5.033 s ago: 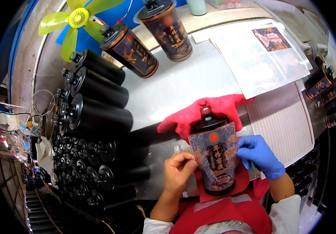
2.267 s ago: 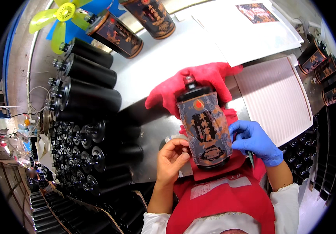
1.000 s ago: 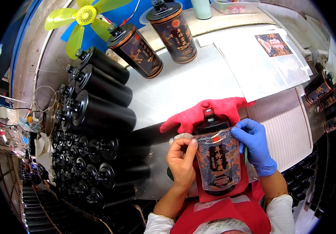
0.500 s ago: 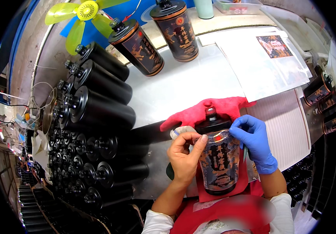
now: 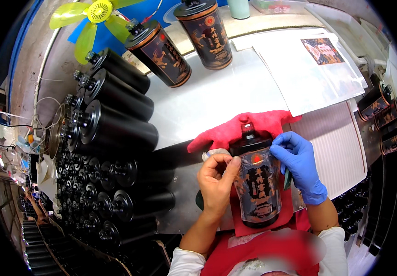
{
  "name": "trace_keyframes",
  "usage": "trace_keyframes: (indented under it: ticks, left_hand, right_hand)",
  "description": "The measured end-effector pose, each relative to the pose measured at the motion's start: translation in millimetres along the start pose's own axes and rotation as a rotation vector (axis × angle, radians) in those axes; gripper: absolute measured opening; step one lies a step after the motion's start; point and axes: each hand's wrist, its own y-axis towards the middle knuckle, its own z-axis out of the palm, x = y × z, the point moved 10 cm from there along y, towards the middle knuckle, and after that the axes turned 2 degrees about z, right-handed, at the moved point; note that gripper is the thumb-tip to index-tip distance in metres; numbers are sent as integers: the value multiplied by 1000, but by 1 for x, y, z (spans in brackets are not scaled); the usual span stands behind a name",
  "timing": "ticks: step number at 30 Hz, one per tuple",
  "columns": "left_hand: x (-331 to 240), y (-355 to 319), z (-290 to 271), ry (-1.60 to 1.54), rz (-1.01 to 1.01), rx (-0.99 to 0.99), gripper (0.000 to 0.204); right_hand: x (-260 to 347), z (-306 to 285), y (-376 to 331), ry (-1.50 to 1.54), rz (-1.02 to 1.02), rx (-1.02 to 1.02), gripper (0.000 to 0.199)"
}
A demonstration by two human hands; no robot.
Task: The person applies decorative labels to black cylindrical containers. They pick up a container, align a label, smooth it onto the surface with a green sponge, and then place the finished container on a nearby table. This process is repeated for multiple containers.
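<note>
Bottle's (image 5: 257,186) left edge behind left-hand fingers (image 5: 228,172) (base against red apron)

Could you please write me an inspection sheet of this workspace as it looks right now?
Surface: white worktable, partly bare.
Job's things: black labelled bottle lying on a red cloth.
Clutter: two labelled bottles, stacked plain black bottles, white sheets, more bottles at right.
Hands: bare left hand grips the bottle's side; blue-gloved right hand presses the label's upper corner.
Cables: thin wires at left.
Surroundings: yellow-green fan, blue backing, ribbed white panel.
</note>
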Motion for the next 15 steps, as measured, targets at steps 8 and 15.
trace_keyframes:
  ticks: [8,15]
  left_hand:
    - [21,-59,-16,201,-125,226,24]
    - [33,-101,-19,117,-188,281,21]
  right_hand:
    - [-57,-18,-61,-94,348,219,11]
    - [-74,-33,-91,-61,335,110,14]
